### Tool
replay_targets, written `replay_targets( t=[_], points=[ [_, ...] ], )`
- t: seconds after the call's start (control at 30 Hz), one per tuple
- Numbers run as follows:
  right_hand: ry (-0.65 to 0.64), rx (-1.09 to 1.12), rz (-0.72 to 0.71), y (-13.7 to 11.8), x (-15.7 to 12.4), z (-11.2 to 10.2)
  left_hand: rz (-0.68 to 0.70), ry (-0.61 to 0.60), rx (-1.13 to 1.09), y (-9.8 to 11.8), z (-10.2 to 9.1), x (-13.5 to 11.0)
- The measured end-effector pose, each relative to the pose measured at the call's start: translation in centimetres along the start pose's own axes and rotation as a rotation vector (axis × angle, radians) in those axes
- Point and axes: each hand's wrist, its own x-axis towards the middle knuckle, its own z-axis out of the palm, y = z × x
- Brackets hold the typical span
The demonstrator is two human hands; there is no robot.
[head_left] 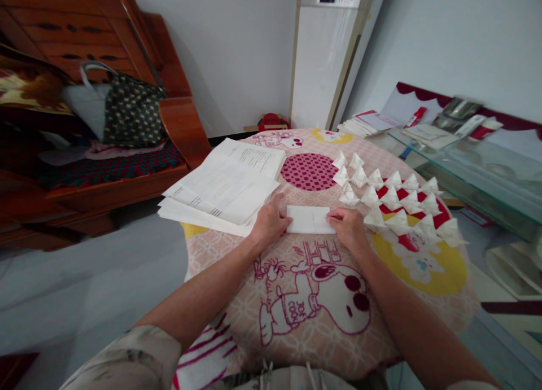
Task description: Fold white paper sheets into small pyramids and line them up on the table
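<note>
A folded white paper rectangle [310, 219] lies flat on the patterned tablecloth [237, 283], between my two hands. My left hand [271, 220] has its thumb and fingers closed on the paper's left edge. At the opposite end, my right hand [348, 225] pinches the right edge near its upper corner. Left of the paper, a stack of printed sheets [228, 187] is spread toward the table's edge, close to my left hand. Several folded paper pyramid shapes [391, 198] stand in rows to the right, the nearest beside my right hand.
A glass-topped stand [478, 158] on the right holds papers and small items. A wooden bench [173, 125] with a dark patterned bag [133, 110] is at the left. Behind the table rises a white floor-standing unit [319, 62].
</note>
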Motion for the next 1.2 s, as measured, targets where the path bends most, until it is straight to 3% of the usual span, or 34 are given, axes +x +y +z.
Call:
replay_targets(
  t=[1.2],
  points=[
    [0.031, 0.008, -0.003, 0.13, 0.15, 0.16, -0.006, 0.006, 0.048, 0.49, -0.32, 0.17]
  ],
)
